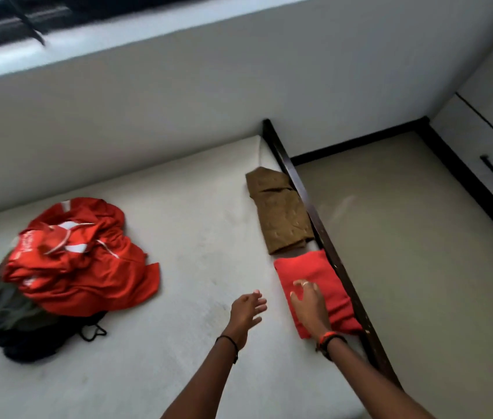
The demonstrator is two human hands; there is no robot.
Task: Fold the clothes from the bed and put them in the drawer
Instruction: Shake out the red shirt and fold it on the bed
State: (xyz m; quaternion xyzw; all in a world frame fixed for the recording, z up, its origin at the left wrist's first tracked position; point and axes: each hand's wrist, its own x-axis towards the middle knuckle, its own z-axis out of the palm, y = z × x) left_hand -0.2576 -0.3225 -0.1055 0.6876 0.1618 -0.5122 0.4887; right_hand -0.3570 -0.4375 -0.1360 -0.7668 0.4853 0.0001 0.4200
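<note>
Head view: right hand [308, 303], fingers spread flat, presses folded red garment [310, 267] at right edge of bed [196, 237]. Left hand [246, 306] open, hovering just beside. Folded brown garment [281, 216] lies beyond; unfolded pile [67, 261] well apart, left.

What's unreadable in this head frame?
Head view only:
- Dark clothes: mostly under the red pile; count unclear.
- Drawer: cut off by the right edge; inside unseen.
- Folded red cloth: partly covered by the right hand.
- Left hand: motion-blurred; touching the bed or not, unclear.
- Window: blurred, cut by the top edge.
</note>
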